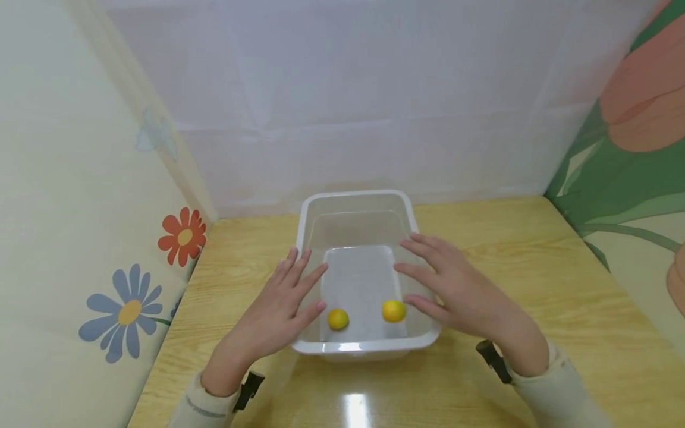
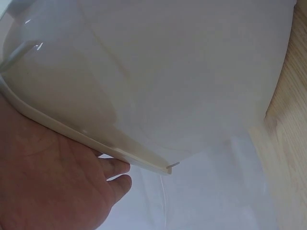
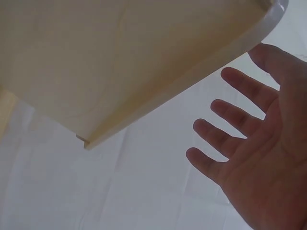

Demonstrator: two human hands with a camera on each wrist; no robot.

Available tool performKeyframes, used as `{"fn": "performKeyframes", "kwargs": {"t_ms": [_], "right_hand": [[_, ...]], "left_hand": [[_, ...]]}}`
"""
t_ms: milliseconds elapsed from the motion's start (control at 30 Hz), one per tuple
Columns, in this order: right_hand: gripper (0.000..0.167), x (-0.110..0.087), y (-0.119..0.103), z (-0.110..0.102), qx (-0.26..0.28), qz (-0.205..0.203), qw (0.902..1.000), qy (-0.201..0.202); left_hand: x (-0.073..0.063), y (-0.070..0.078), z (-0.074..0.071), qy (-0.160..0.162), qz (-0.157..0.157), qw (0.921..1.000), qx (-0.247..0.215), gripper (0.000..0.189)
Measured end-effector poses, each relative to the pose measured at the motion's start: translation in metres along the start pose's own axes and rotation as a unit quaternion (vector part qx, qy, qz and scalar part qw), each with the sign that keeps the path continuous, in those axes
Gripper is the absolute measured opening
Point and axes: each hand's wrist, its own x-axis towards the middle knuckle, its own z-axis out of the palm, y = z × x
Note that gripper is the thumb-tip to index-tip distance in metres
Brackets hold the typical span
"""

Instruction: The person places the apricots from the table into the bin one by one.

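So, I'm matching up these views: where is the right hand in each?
Head: the right hand is right of centre, overlapping the tub's right side in the picture.
Left wrist: not in it.
Right wrist: lower right, fingers spread.
Shared landmark: the tub, in all three.

White basin (image 1: 369,345), yellow fruits (image 1: 393,311), yellow wood-grained tabletop (image 1: 497,244), cream wall (image 1: 59,196) with red flower (image 1: 184,237) and blue flower (image 1: 128,312)

Head view: from above, facing forward and down over the whole tub (image 1: 350,346), counter (image 1: 497,244) and backdrop (image 1: 342,89). Wrist views: close by the left hand (image 1: 275,306) and right hand (image 1: 462,288), below the rim, facing the tub's outside; both share tub and backdrop.
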Motion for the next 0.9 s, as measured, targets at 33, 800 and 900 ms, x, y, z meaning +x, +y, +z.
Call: {"fn": "performKeyframes", "kwargs": {"t_ms": [33, 800, 900], "right_hand": [[0.054, 0.0, 0.0, 0.0, -0.002, 0.001, 1.0, 0.002], [0.054, -0.033, 0.03, -0.02, -0.019, 0.061, 0.9973, 0.038], [0.057, -0.042, 0.035, -0.022, -0.024, 0.069, 0.9966, 0.038]], "left_hand": [[0.0, 0.0, 0.0, 0.002, 0.002, 1.0, 0.001, 0.062], [0.001, 0.0, 0.0, -0.003, 0.002, 1.0, 0.002, 0.062], [0.001, 0.0, 0.0, -0.005, -0.001, 1.0, -0.001, 0.062]]}}
